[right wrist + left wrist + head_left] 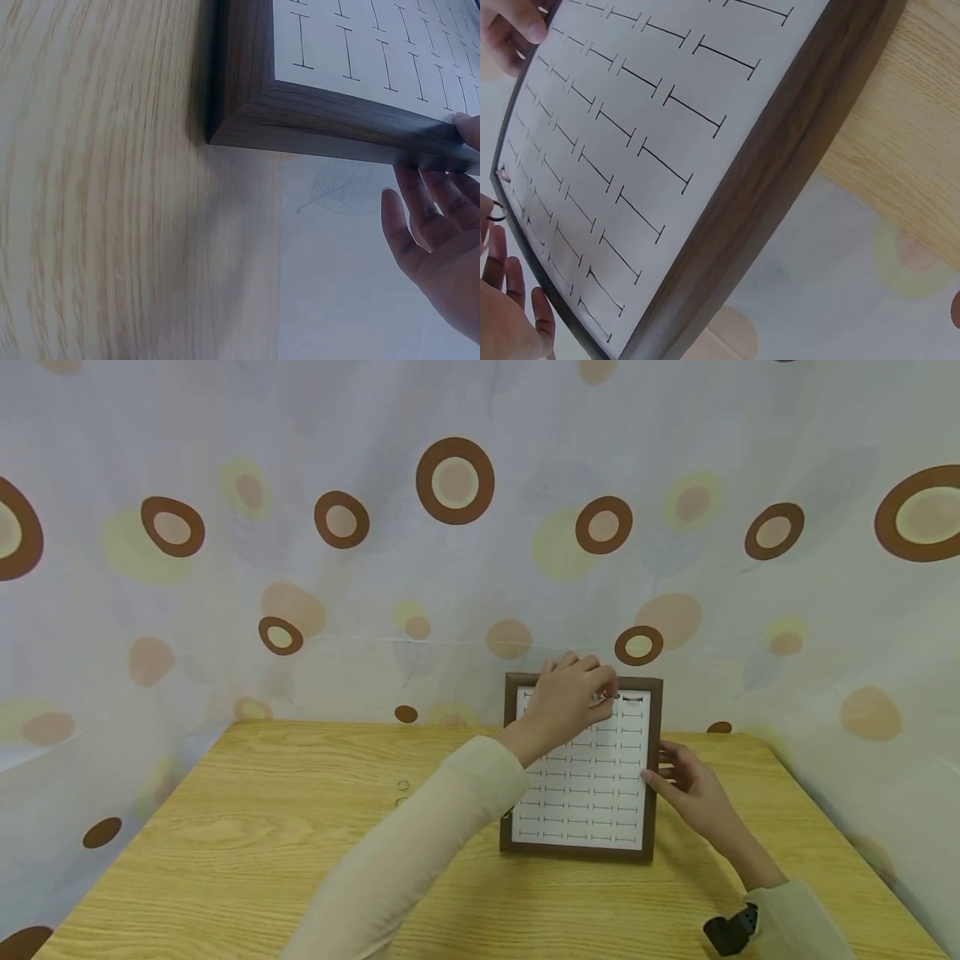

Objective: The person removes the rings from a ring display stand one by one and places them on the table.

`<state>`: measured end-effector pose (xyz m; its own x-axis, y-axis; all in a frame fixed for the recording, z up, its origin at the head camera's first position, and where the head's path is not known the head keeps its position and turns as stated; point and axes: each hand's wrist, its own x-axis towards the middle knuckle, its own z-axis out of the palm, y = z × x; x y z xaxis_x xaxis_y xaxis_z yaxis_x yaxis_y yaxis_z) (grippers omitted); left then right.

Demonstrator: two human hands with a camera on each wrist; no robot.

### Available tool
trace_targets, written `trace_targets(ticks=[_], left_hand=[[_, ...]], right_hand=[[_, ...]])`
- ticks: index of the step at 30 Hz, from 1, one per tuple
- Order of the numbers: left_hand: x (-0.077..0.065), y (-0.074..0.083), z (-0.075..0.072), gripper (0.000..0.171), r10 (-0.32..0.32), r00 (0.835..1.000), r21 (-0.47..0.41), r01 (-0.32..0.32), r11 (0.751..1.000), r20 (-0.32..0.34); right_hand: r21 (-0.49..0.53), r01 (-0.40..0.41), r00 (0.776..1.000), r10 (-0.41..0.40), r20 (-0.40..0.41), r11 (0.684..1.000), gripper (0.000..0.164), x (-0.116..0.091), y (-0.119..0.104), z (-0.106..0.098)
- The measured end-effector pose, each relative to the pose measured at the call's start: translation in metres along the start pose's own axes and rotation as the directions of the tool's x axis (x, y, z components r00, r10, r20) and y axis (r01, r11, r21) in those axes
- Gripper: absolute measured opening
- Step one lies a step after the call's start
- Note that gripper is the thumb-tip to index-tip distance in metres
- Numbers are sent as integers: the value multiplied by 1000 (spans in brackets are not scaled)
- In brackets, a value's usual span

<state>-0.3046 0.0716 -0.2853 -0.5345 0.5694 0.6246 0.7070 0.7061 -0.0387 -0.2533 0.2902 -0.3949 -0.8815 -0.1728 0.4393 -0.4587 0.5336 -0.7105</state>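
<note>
A brown-framed display board point(577, 785) with a white face and rows of short slits stands upright on the table. My left hand point(567, 700) is at its upper right, pinching a small ring point(496, 211) between fingertips by the top row. A small reddish piece point(632, 699) sits in the top-right slit; its exact form is too small to tell. My right hand point(693, 793) grips the frame's right edge, thumb on the front and fingers behind, as the right wrist view also shows. Part of the top rows is hidden behind my left hand.
Two small rings point(403, 785) lie on the wooden table point(262, 827), left of the board, one partly behind my left sleeve. A patterned curtain point(450, 577) hangs behind the table and along its sides. A black strap piece point(731, 931) is at my right wrist.
</note>
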Motion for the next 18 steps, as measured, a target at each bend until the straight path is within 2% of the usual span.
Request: trace_targets(ticks=[8, 13, 18], left_hand=[[-11, -7, -10, 5, 2, 998, 9, -2, 1000, 56], [-24, -18, -13, 3, 32, 999, -9, -32, 999, 8], [-40, -30, -17, 3, 61, 997, -79, -64, 995, -51]], right_hand=[[-12, -6, 1000, 6, -4, 1000, 46, 0, 0, 0], [-18, 10, 1000, -10, -13, 1000, 44, 0, -1, 0], [-26, 17, 1000, -18, -22, 1000, 43, 0, 0, 0]])
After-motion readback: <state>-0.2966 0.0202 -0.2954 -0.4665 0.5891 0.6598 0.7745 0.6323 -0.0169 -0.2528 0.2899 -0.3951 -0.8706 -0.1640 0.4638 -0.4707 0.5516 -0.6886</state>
